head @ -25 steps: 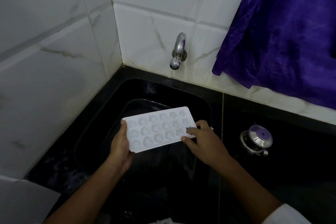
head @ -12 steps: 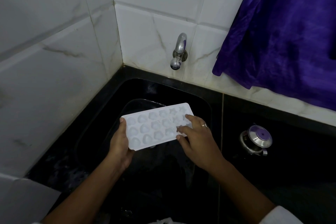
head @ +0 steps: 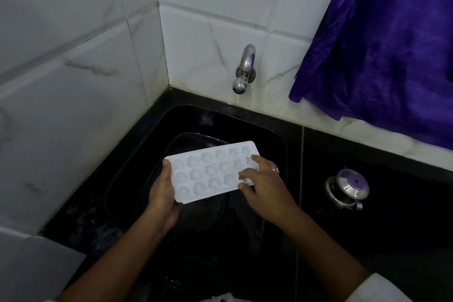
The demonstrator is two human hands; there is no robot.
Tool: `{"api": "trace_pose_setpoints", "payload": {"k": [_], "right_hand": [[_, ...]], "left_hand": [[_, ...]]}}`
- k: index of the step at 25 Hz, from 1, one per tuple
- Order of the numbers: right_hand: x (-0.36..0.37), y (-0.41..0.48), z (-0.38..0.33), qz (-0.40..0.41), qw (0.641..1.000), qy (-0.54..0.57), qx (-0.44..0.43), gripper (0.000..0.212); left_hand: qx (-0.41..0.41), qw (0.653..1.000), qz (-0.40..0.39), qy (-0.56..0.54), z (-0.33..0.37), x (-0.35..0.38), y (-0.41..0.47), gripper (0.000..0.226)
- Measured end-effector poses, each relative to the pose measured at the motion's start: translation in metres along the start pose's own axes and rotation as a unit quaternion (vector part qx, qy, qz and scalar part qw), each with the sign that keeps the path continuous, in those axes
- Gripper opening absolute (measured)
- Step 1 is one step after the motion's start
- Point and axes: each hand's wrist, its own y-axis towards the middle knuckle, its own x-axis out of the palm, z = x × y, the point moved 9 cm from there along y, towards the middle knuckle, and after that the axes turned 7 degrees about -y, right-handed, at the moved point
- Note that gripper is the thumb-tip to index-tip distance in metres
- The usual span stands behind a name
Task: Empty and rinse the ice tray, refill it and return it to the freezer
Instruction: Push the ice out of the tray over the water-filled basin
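Note:
A white ice tray with heart and star shaped cells is held level over the black sink, cells facing up. My left hand grips its near-left end, thumb on the rim. My right hand lies over the tray's right end, fingers spread and resting on the cells there. Whether the cells hold ice or water cannot be told. The metal tap on the tiled wall above the sink shows no water running.
A dark tub or basin sits in the sink under the tray. A steel lidded pot stands on the black counter to the right. A purple cloth hangs at upper right. White tiled walls close the left and back.
My right hand has slid from the tray's right edge up onto its top, fingers now over the right cells. The tray stayed nearly in place.

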Motion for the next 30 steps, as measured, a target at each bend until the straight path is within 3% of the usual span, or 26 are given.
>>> {"api": "trace_pose_setpoints", "payload": {"k": [4, 11, 18, 25, 30], "right_hand": [[-0.001, -0.007, -0.009, 0.018, 0.995, -0.087, -0.048, 0.032], [-0.014, -0.010, 0.002, 0.065, 0.996, 0.045, -0.045, 0.019], [-0.009, -0.012, 0.002, 0.013, 0.995, -0.078, -0.054, 0.031], [-0.022, -0.013, 0.015, 0.075, 0.996, 0.035, 0.025, 0.008], [-0.003, -0.013, 0.011, -0.007, 0.998, -0.054, -0.007, 0.031]], "left_hand": [[-0.003, 1.000, 0.003, -0.001, -0.006, -0.003, 0.001, 0.064], [-0.002, 1.000, 0.006, 0.011, -0.005, -0.006, 0.001, 0.061], [0.007, 1.000, 0.007, 0.022, -0.009, 0.002, -0.001, 0.057], [0.008, 1.000, 0.001, 0.019, -0.011, 0.006, -0.002, 0.057], [0.012, 0.999, -0.010, 0.033, -0.013, 0.009, -0.003, 0.059]]}}
